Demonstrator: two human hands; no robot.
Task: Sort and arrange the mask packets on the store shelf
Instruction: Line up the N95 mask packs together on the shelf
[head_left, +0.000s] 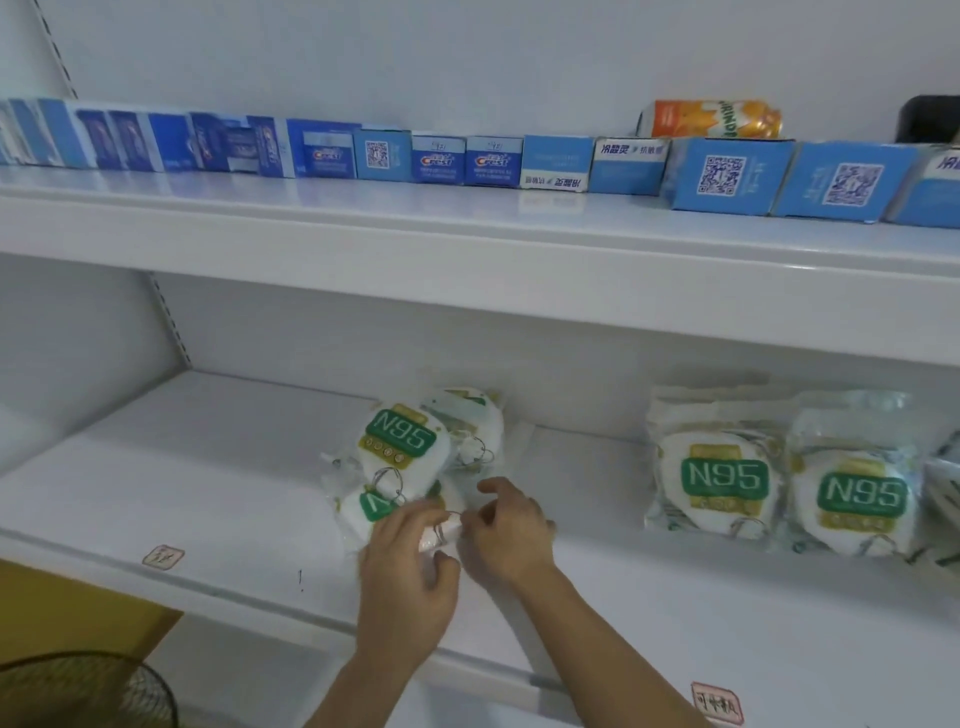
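Observation:
A loose heap of N95 mask packets lies mid-shelf on the lower white shelf (208, 467). The top packet (408, 447) shows its green N95 label upside down, and another packet (470, 421) lies behind it. My left hand (405, 577) grips the near edge of the bottom packet (371, 512) of the heap. My right hand (506, 525) pinches the same packet's right end, fingers curled. To the right, two N95 packets (722, 480) (860, 496) stand upright side by side, labels facing out.
The upper shelf (363, 223) carries a row of blue toothpaste boxes (441, 158) with an orange can (714, 119) behind them. A dark fan grille (83, 691) and a brown carton (72, 608) sit at lower left. Small stickers mark the shelf's front edge.

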